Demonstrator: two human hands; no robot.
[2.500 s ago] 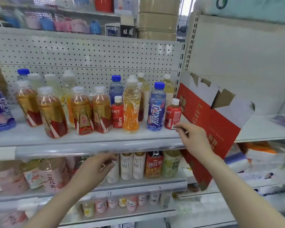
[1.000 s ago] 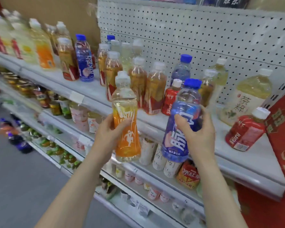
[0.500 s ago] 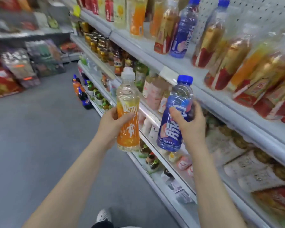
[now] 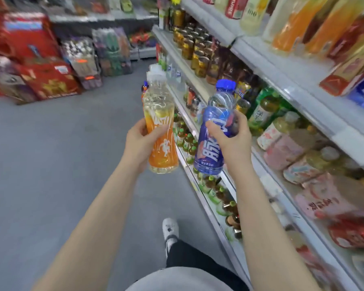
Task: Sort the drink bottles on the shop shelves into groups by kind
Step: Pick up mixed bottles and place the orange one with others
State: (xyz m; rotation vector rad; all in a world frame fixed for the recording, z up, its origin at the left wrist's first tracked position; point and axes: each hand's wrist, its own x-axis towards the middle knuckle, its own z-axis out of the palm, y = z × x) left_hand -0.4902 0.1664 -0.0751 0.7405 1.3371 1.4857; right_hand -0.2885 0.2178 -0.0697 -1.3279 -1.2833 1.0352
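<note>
My left hand (image 4: pixel 140 143) grips an orange-labelled bottle (image 4: pixel 159 127) with a white cap and pale yellow drink, held upright over the aisle floor. My right hand (image 4: pixel 232 137) grips a blue bottle (image 4: pixel 215 131) with a blue cap and white lettering, tilted slightly left, close beside the orange one. Both bottles hang in front of the shelf unit (image 4: pixel 298 78), off its boards. On the top shelf at the upper right stand orange and amber drink bottles (image 4: pixel 315 24), blurred.
Lower shelves (image 4: pixel 200 80) hold dark cans, green tea bottles (image 4: pixel 263 110) and pink-labelled bottles (image 4: pixel 282 148). Red boxes (image 4: pixel 46 78) and packaged goods are stacked across the aisle at the upper left. Grey floor (image 4: pixel 51 164) spreads on the left; my shoe (image 4: pixel 170 227) shows below.
Both hands took the orange and blue bottles off the top shelf and now carry them. The view has swung left along the aisle, and the shelves have slid to the right.
</note>
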